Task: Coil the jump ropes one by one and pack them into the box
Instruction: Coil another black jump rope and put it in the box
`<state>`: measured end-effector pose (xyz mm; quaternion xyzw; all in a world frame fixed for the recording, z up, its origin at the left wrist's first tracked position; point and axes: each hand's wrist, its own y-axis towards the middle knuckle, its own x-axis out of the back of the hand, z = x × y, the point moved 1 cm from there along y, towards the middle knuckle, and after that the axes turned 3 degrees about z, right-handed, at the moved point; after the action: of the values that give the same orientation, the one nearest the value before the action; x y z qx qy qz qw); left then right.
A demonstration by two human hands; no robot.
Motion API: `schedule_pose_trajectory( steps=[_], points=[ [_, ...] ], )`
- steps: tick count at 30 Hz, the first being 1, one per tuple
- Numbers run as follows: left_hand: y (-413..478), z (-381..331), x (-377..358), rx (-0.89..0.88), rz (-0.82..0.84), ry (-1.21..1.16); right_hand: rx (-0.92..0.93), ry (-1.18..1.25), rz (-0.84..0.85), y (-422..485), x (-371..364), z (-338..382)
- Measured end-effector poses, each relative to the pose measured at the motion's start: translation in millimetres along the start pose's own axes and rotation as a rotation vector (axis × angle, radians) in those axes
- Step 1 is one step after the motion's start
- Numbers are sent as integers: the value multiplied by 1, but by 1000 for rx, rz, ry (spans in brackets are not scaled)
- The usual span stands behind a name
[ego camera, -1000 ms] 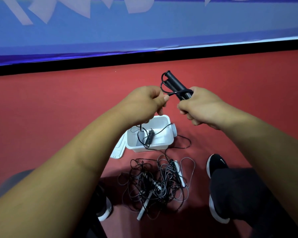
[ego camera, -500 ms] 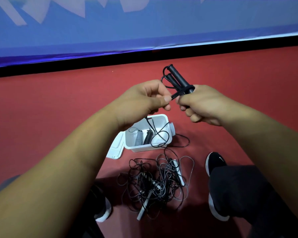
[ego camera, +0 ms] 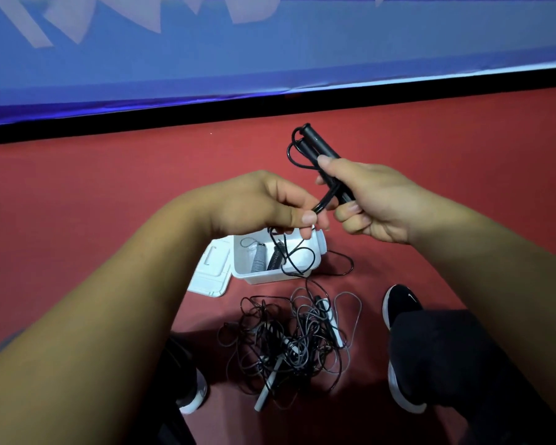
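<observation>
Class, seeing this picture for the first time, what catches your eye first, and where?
Mid-frame, the right hand grips two black handles while the left hand pinches their cord. Below, an open white box sits on the red floor, with a tangled heap of ropes nearer the shoes.

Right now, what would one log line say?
right hand grips black handles | left hand pinches cord | box open, lid beside | tangled pile unpacked

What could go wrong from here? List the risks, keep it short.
1. The black cord that the left hand pinches trails through the white box toward the tangled pile; winding may snag it there.
2. That pull might drag or tip the box.
3. The right hand holds both black handles low; wound loops might slip off.
</observation>
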<state>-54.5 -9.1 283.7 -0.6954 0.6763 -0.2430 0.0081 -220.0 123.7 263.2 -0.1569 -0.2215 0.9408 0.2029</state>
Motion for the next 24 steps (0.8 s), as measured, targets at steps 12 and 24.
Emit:
schedule_pose_trajectory(
  steps=[12,24],
  points=[
    [7,22,-5,231,-75,64,-53,-89,244,-12,-5,9],
    [5,25,13,-22,-179,-88,-311,-222,684,-32,0,4]
  ],
)
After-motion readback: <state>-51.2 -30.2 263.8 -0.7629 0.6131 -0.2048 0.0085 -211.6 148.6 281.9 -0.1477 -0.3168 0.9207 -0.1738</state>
